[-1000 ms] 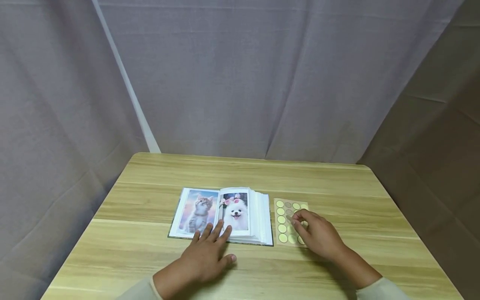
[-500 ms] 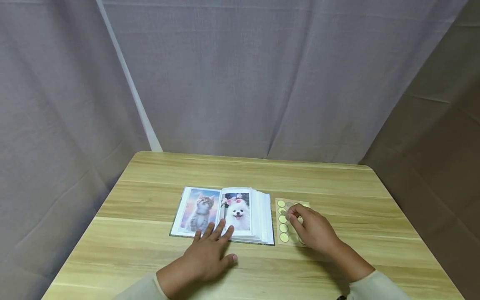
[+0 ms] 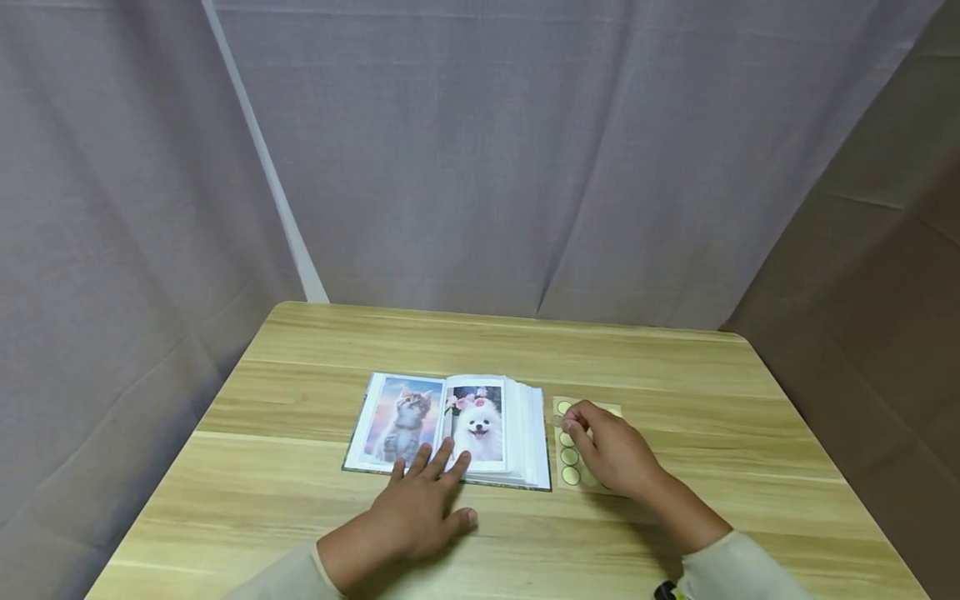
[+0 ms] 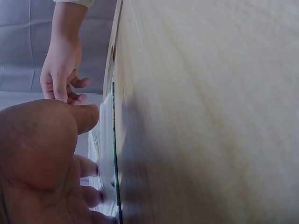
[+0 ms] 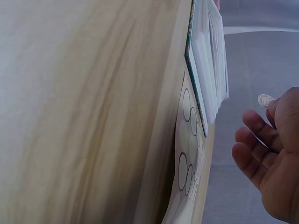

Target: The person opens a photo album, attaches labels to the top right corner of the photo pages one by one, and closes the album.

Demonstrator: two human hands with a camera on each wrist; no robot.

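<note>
An open photo album (image 3: 525, 442) lies on the table, a kitten photo (image 3: 405, 417) on its left page and a white dog photo (image 3: 478, 425) on its right. My left hand (image 3: 420, 512) rests with spread fingers on the album's lower edge near the middle fold. Right of the album lies a sheet of round yellow stickers (image 3: 570, 477). Above this sheet my right hand (image 3: 615, 454) pinches a small round sticker (image 5: 265, 100) between thumb and index finger; it looks see-through with fine print. The other fingers of that hand are loosely bent, and the hand covers part of the sheet.
The wooden table (image 3: 300, 350) has rounded back corners. Grey curtains (image 3: 450, 167) hang behind it and at its sides. A small black and yellow thing (image 3: 666, 592) shows by the right sleeve at the bottom edge.
My right hand has lifted the round sticker off the sheet and moved a little left with it, toward the album. The left hand stays on the album.
</note>
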